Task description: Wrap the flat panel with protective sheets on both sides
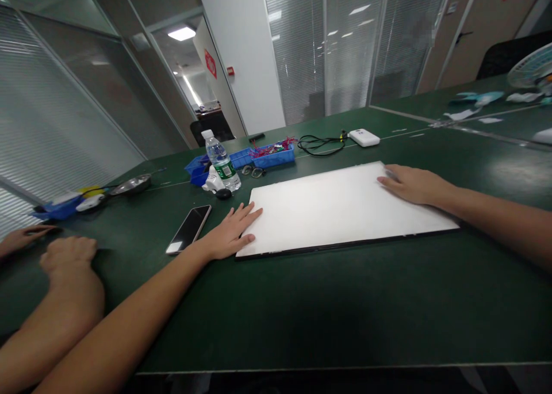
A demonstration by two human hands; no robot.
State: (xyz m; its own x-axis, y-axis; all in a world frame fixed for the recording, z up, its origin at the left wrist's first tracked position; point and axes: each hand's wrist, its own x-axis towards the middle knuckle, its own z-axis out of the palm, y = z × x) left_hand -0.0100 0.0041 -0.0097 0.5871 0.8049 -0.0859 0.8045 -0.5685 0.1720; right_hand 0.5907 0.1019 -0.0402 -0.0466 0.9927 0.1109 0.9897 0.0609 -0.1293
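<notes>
White, thin rectangular panel lies flat on the dark green bench in the head view. The left hand rests on its left edge, fingers spread and released, near a pale-rimmed black phone; the right hand lies over its right edge, though whether those fingers grip it I cannot tell.

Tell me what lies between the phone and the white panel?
In the head view, the person's left hand lies between the phone and the panel, reaching over the panel's left edge.
</notes>
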